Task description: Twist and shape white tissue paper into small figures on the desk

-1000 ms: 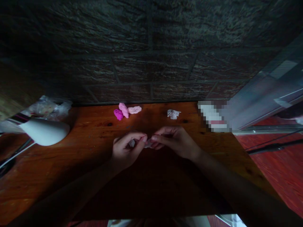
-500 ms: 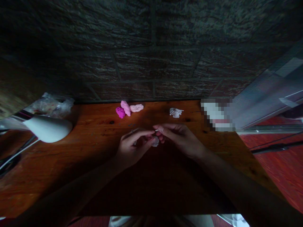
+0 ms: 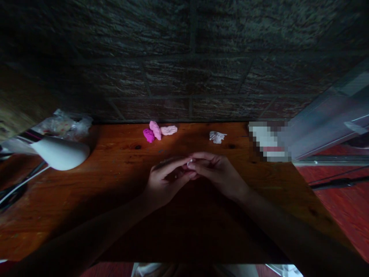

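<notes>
My left hand (image 3: 165, 180) and my right hand (image 3: 220, 171) meet fingertip to fingertip above the wooden table. Between them shows a small bit of white modelling clay (image 3: 190, 162), pinched by my right thumb and forefinger. My left fingers curl round from the other side; the whitish lump they hold is mostly hidden by the fingers. Beyond the hands, near the wall, a magenta clay lump (image 3: 148, 135), a pink clay lump (image 3: 155, 130) and a pale pink clay lump (image 3: 169, 130) lie touching. A ragged white clay piece (image 3: 217, 137) rests farther right.
On the left stand a white rounded device (image 3: 62, 154) with a cable and a crumpled plastic bag (image 3: 67, 127). A blurred-out pale object (image 3: 269, 142) lies at the back right by a grey frame (image 3: 325, 119). The stone-patterned wall (image 3: 173, 77) borders the table (image 3: 121, 165).
My right fingers have come in against the left ones, bringing the white bit to the left hand's lump. That lump, plainly seen before, is now mostly covered. The view has shifted slightly.
</notes>
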Demonstrator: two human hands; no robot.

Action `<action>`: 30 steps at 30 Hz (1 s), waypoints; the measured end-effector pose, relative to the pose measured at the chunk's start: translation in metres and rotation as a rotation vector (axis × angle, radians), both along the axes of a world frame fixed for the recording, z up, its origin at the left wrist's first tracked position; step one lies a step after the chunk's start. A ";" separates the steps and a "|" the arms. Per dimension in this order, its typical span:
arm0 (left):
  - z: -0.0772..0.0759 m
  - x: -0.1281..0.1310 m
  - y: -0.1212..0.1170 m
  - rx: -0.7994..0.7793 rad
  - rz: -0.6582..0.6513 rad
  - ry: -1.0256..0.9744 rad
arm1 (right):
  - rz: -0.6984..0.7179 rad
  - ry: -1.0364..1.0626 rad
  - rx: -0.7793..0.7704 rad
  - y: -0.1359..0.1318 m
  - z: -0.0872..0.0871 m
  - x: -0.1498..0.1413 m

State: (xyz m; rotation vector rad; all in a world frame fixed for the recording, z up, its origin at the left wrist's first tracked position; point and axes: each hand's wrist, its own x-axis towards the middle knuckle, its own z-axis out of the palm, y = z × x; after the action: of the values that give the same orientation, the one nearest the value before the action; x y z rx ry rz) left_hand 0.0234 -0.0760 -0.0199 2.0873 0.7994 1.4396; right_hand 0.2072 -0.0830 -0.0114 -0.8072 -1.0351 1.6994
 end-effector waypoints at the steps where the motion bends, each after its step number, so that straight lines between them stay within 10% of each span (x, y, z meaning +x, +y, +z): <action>1: -0.001 0.001 -0.001 -0.043 -0.001 -0.003 | 0.014 0.023 -0.008 -0.001 -0.001 -0.002; 14: -0.005 0.000 0.009 -0.533 -0.113 -0.204 | 0.048 0.042 -0.137 -0.003 0.001 -0.001; 30: 0.005 -0.002 0.007 -0.451 -0.071 -0.156 | 0.039 -0.113 -0.095 -0.004 0.009 0.002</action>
State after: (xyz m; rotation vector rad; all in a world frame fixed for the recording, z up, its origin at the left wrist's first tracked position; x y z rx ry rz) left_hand 0.0210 -0.0691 -0.0150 1.6285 0.8814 1.2294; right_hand 0.2092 -0.0865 -0.0023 -0.9597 -1.0586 1.7630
